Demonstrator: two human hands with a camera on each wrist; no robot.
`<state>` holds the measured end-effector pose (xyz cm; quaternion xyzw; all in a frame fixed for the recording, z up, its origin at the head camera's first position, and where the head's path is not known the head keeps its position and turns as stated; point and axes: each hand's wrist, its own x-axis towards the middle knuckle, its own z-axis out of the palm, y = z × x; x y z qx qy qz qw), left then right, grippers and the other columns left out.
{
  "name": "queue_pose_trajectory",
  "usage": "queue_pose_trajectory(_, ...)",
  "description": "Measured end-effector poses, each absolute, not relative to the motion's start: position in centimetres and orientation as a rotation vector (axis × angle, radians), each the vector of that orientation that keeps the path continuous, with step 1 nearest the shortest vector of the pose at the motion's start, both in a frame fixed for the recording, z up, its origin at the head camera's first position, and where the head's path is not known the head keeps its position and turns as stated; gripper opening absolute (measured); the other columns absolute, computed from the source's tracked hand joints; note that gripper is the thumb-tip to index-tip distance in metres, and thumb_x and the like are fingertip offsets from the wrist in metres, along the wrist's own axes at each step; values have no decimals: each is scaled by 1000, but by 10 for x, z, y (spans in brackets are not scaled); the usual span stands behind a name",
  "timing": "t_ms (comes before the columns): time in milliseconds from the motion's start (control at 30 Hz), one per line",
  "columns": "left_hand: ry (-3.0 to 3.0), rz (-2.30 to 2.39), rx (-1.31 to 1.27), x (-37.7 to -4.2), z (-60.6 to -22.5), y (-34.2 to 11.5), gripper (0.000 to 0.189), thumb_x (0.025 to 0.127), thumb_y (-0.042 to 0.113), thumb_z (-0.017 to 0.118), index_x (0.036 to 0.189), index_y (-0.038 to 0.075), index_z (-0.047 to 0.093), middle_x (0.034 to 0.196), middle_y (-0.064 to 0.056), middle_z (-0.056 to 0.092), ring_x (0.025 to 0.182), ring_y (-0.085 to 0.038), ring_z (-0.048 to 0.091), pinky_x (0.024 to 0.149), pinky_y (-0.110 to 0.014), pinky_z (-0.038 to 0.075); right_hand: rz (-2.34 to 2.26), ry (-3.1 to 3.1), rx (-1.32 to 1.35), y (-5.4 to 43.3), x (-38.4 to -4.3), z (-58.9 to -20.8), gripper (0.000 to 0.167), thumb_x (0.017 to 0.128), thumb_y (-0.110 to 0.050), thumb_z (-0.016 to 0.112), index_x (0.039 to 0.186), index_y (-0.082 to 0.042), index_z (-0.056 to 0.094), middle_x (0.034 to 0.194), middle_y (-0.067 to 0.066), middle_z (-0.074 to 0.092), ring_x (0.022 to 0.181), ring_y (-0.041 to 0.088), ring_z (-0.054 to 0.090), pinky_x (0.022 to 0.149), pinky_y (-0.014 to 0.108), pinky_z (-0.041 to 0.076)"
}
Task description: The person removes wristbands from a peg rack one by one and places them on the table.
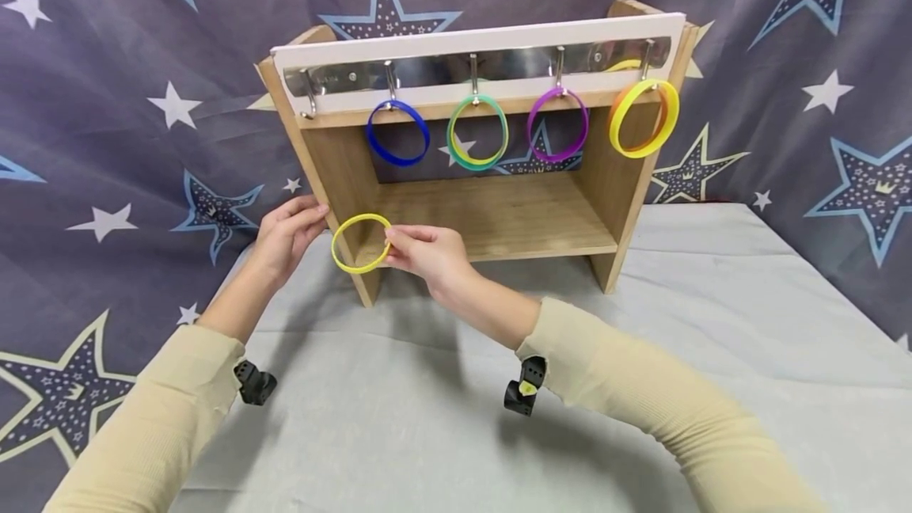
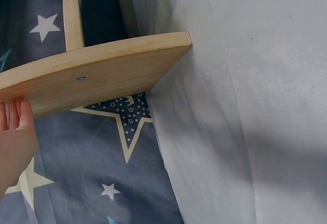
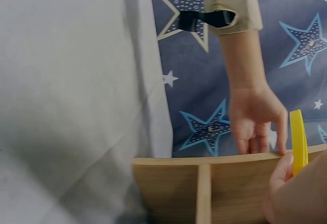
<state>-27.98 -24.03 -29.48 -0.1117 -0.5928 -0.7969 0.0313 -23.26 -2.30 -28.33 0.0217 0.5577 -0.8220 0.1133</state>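
My right hand [image 1: 431,256] pinches a thin yellow wristband [image 1: 356,269] by its right side, thumb uppermost. The band is held upright in front of the left end of a wooden shelf [image 1: 492,208], overlapping its side panel in the head view. In the right wrist view the yellow wristband [image 3: 298,139] shows edge-on beside the thumb. My left hand [image 1: 285,237] touches the outer face of the left side panel [image 2: 102,73]; its fingers lie fairly straight against the wood in the left wrist view, with the thumb near the front edge.
A white board [image 1: 492,34] with a metal hook rail spans the shelf top. Leftmost is a hook [image 1: 309,93]; rightward hang blue [image 1: 397,161], teal-and-yellow, purple [image 1: 558,157] and yellow-and-orange bands. A grey cloth [image 1: 399,418] covers the table before a star-patterned curtain [image 1: 214,62].
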Motion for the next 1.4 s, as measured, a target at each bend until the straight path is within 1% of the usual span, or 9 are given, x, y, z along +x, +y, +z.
queue_pose_trajectory(133,-1821,-2461,-349,-280,-293,-240,19,93,-3,53,91,9,67,93,1,66,92,-6,63,87,-15,52,-2351,1656,104,-24,-234,-291,26,90,-2,64,114,9,65,78,5,67,60,6,61,70,23,60)
queue_pose_trajectory(300,-1823,-2462,-354,-280,-292,-240,19,92,-3,53,92,9,68,94,1,67,92,-6,63,87,-15,52,-2271,1684,136,-26,-235,-300,28,91,-4,63,117,7,64,112,22,68,63,5,60,69,20,59)
queue_pose_trajectory(367,-1824,-2460,-355,-280,-291,-240,19,93,-3,53,92,9,68,94,1,67,92,-6,63,87,-15,52,-2253,1684,145,-26,-235,-304,28,91,-4,63,117,7,64,117,24,66,63,5,60,68,19,59)
queue_pose_trajectory(433,-1824,-2459,-355,-281,-291,-240,18,93,-3,53,92,8,68,95,1,67,93,-6,63,87,-15,52,-2248,1686,150,-27,-236,-308,28,91,-3,63,117,7,64,111,21,69,62,5,59,67,18,58)
queue_pose_trajectory(600,-1816,-2462,-362,-282,-290,-240,18,93,-3,54,92,8,68,95,1,67,93,-6,63,88,-15,52,-2236,1702,149,-29,-236,-317,25,91,0,62,115,9,64,83,7,66,59,4,59,60,14,56)
queue_pose_trajectory(700,-1799,-2478,-368,-282,-290,-240,19,92,-4,53,92,8,68,94,0,68,92,-7,64,87,-16,52,-2215,1721,147,-30,-236,-324,24,90,1,61,113,9,65,78,4,65,59,3,59,58,14,55)
queue_pose_trajectory(900,-1789,-2490,-366,-282,-292,-240,19,92,-5,53,92,7,68,94,0,68,91,-7,64,87,-15,53,-2148,1766,156,-34,-235,-341,22,90,2,61,111,9,66,92,16,73,60,4,60,63,17,57)
queue_pose_trajectory(1133,-1809,-2480,-358,-280,-294,-241,19,92,-3,54,91,9,68,93,1,68,91,-6,64,88,-15,52,-2066,1809,184,-41,-231,-361,19,90,0,62,108,6,68,109,24,70,60,5,61,63,17,57)
queue_pose_trajectory(1400,-1801,-2476,-369,-279,-295,-241,19,92,-4,53,91,8,68,92,0,68,90,-6,64,87,-15,53,-2007,1896,203,-49,-226,-382,16,88,0,65,102,6,70,103,24,71,54,5,60,70,25,60)
